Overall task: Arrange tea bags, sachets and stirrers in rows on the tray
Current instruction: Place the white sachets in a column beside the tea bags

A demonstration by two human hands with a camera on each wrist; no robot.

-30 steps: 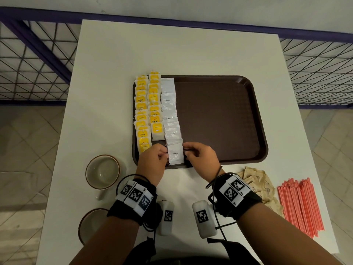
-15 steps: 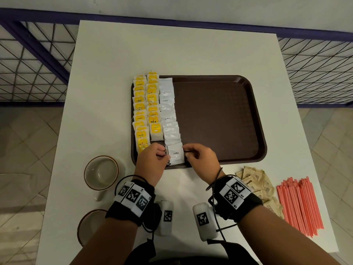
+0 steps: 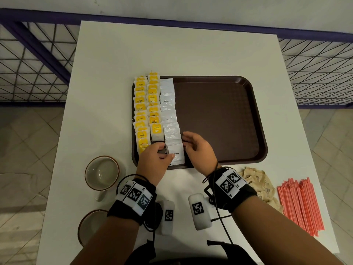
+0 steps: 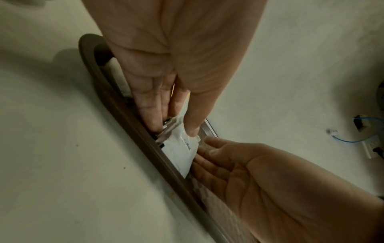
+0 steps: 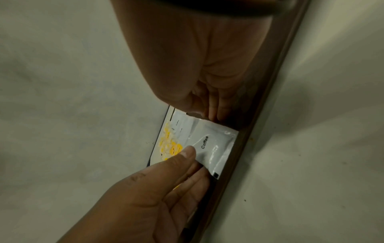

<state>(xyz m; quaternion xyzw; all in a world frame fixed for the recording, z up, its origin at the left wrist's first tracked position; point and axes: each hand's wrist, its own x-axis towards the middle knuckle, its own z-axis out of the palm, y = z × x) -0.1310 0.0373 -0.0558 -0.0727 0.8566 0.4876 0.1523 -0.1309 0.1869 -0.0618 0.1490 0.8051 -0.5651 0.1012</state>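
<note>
Coffee sachet (image 3: pixel 176 153): lay flat at tray (image 3: pixel 219 119) near edge, ending the white row, between both hands. Left hand (image 3: pixel 154 159) pinched its left side; right hand (image 3: pixel 196 148), fingers curled, touched its right edge.

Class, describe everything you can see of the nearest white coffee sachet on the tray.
The coffee sachet is a flat, glossy white packet printed "Coffee" in dark letters. It lies at the near end of the white sachet row on the brown tray, beside its near rim, partly overlapping the sachet behind. The left hand pinches its left edge, thumb on top; the right hand has fingertips at its right edge.
</note>
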